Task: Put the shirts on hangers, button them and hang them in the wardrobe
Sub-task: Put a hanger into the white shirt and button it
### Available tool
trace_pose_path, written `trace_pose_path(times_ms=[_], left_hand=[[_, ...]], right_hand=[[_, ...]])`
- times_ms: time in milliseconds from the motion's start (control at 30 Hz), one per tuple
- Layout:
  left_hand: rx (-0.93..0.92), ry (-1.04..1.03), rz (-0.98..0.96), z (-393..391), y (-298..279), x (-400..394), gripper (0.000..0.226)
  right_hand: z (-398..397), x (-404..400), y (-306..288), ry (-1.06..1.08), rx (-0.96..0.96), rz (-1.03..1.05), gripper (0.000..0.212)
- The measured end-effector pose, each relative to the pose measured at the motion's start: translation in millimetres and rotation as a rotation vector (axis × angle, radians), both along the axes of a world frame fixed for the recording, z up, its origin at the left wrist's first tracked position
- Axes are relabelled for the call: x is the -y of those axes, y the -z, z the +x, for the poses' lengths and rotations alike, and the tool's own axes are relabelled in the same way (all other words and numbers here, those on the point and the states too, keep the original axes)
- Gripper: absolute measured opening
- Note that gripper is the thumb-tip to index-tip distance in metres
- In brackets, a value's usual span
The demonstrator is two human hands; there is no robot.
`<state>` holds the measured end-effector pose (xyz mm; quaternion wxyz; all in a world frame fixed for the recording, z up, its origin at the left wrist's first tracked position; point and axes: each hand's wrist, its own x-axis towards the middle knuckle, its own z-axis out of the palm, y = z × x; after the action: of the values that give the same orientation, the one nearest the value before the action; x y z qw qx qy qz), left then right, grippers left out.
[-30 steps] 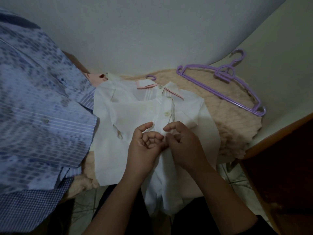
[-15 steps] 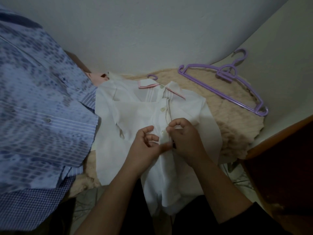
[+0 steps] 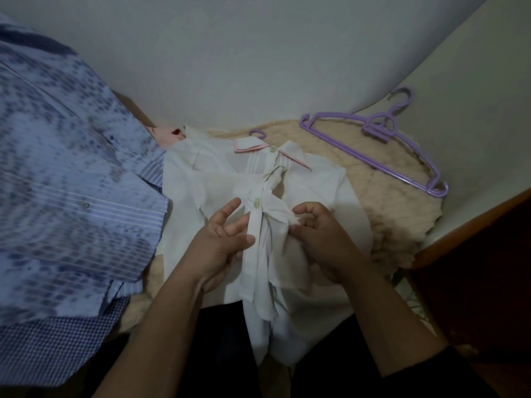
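A white shirt [image 3: 321, 193] with a pink-edged collar lies front up on a beige fleecy cover [image 3: 396, 202]. A purple hanger hook [image 3: 257, 134] pokes out past its collar. My left hand [image 3: 221, 242] pinches the button strip just below a white button [image 3: 256, 202]. My right hand [image 3: 321, 234] grips the bunched cloth of the other front edge. The shirt's lower part hangs over the near edge.
Spare purple hangers [image 3: 382, 145] lie at the back right by the wall. A blue patterned shirt [image 3: 66, 202] fills the left, with a checked one [image 3: 51, 349] under it. A dark wooden panel [image 3: 474, 277] stands at the right.
My hands have slid lower along the shirt's front and parted slightly. The cloth now bunches under my right hand and a fastened button shows above my fingers.
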<state>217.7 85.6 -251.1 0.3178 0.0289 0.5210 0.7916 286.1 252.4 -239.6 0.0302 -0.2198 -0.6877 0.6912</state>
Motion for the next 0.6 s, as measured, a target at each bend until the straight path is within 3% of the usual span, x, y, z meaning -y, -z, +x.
trace_pose_path(times_ms=[167, 300, 600], left_hand=[[-0.025, 0.046, -0.080, -2.8, 2.4, 9.4, 0.070], [-0.090, 0.015, -0.255, -5.6, 1.2, 13.0, 0.058], [-0.161, -0.107, -0.390, -34.0, -13.3, -4.4, 0.045]], right_hand=[[2.3, 2.8, 5.6, -0.027, -0.002, 0.072, 0.020], [4.6, 3.1, 10.3, -0.120, 0.058, 0.171, 0.026], [-26.0, -5.4, 0.3, -0.022, 0.005, 0.119, 0.020]])
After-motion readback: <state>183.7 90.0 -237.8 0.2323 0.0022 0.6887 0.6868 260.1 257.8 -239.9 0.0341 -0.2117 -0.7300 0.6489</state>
